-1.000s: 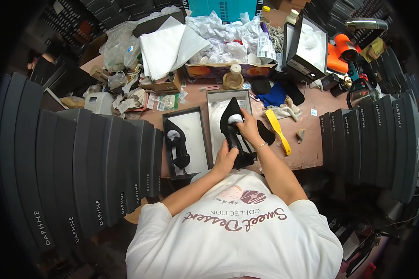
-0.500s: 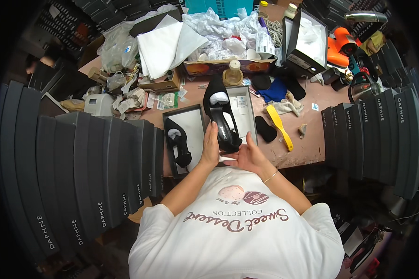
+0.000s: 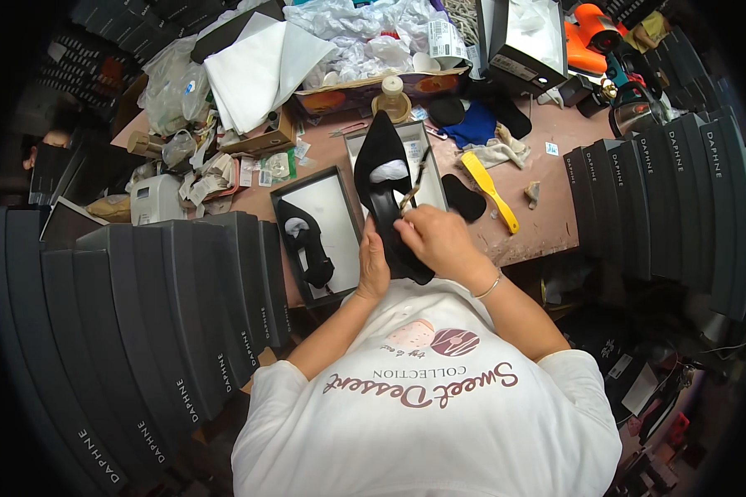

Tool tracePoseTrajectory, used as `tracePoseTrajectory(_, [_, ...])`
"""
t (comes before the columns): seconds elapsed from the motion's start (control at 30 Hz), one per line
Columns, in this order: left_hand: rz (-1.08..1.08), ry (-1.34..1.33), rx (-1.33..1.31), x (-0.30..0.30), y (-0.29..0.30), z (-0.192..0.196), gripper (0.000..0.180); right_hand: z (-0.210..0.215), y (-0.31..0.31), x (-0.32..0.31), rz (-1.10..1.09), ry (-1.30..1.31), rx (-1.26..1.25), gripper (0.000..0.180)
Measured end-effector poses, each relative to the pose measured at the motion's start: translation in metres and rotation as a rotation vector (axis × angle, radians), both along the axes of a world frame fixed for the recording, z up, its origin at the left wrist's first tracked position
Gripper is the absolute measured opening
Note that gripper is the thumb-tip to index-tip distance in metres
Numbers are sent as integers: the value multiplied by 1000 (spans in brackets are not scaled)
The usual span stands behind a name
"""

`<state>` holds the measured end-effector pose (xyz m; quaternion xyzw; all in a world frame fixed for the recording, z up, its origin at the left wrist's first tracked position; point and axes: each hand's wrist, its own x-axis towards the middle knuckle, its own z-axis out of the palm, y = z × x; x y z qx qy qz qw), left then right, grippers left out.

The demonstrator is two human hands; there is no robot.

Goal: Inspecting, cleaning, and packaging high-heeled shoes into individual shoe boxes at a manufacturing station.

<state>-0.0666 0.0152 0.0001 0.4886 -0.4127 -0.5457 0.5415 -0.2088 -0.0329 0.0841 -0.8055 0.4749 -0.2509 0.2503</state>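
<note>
Both hands hold 1 black pointed-toe shoe (image 3: 387, 186) above the bench (image 3: 539, 224), its toe aimed away from the person and white paper stuffing (image 3: 389, 171) showing in its opening. The left hand (image 3: 374, 267) is closed around the heel end from the left; the right hand (image 3: 436, 238) grasps the shoe's right side, fingers curled over its edge. Under the shoe lies an open shoe box (image 3: 427, 170). Just left of it, a second open box (image 3: 331, 217) holds the other black shoe (image 3: 307, 240). A yellow brush (image 3: 489, 190) lies on the bench to the right, beside a black insole (image 3: 462, 197). Stacks of dark shoe boxes (image 3: 174, 315) stand at the left.
</note>
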Motion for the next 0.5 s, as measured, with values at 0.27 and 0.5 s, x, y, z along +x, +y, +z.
tracePoseTrajectory(0.27, [-23, 462, 418, -16, -2, -2, 32, 3, 17, -19, 282, 145, 148, 24])
tracePoseTrajectory(0.5, [-50, 851, 769, -8, -23, 4, 24, 44, 19, -57, 92, -151, 151, 44])
